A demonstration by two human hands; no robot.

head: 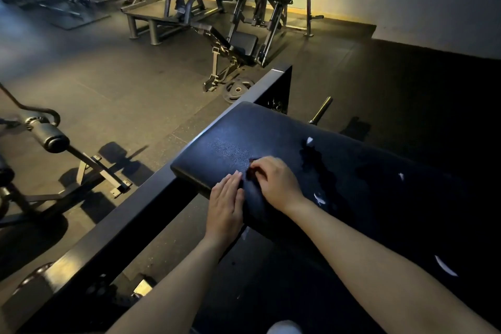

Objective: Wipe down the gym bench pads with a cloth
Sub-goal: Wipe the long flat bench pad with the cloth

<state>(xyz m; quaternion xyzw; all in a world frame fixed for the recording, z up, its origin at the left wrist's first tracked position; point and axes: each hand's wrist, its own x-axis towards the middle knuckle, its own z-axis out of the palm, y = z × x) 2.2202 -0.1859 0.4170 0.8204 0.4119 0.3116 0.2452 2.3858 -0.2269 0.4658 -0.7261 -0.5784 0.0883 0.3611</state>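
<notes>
Gym, dark floor [122, 84] | bench pad [222, 144] | left hand [226, 207] flat | right hand [278, 184] grips cloth [251, 169]

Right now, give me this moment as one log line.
left grip: rests flat on bench pad | right grip: holds dark cloth | pad surface: white tears

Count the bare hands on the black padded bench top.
2. The left hand lies flat at the near-left edge of the black padded bench top; the right hand beside it curls its fingers on a dark crumpled cloth. None seems hidden.
</notes>
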